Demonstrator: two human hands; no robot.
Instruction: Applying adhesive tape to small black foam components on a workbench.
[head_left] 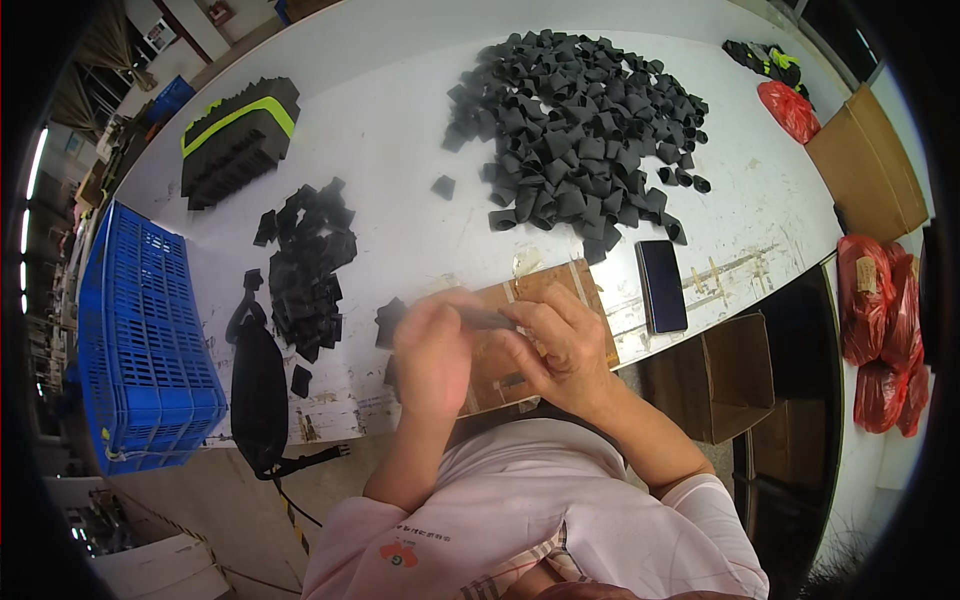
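Observation:
My left hand (432, 352) and my right hand (562, 345) come together over a brown board (487, 385) at the table's front edge. Between their fingertips is a small dark grey piece (484, 318), apparently fabric, largely covered by the fingers. The left hand is smeared by motion, its fingers bent toward the piece. Curled fingers and thumb of the right hand close on the piece's right end. Just left of my left hand lie small black pieces (389, 322). Beyond the board spreads a big heap of short dark grey tube-like pieces (575, 140).
Left of the hands are a pile of flat black pieces (308, 270), a black waist bag (258, 390) and a blue crate (150, 330). A black stack with a lime band (240, 135) stands farther back. A phone (661, 287) lies right; cardboard boxes (735, 375) sit below the edge.

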